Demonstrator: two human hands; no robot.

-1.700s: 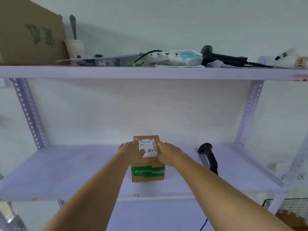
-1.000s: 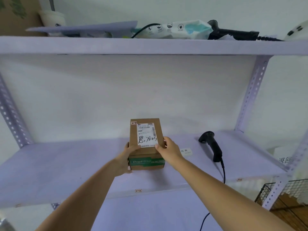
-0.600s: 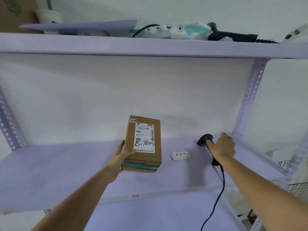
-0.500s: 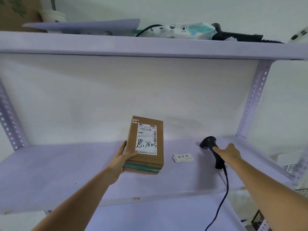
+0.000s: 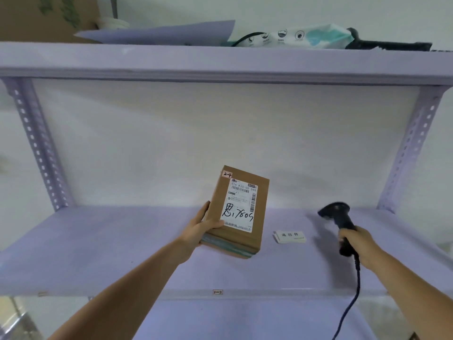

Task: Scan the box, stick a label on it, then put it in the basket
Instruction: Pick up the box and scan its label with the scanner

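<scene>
A brown cardboard box (image 5: 257, 238) with a white shipping label (image 5: 241, 207) is tilted up above the middle shelf (image 5: 98, 241). My left hand (image 5: 199, 229) grips its left lower edge, thumb on the front face. My right hand (image 5: 359, 244) is closed round the handle of a black corded barcode scanner (image 5: 337, 217), lifted off the shelf, its head turned left toward the box. A small stack of white labels (image 5: 290, 236) lies on the shelf between box and scanner. No basket is in view.
The upper shelf (image 5: 220, 62) carries a cardboard box (image 5: 46, 15), a flat sheet, a wipes pack (image 5: 301, 36) and a second black scanner (image 5: 389, 44). Perforated uprights (image 5: 36, 148) stand at both sides. The scanner cable (image 5: 353, 298) hangs past the shelf's front edge.
My right hand left the box, reached right, closed on the scanner and lifted it. My left hand alone tilted the box up so its label faces me.
</scene>
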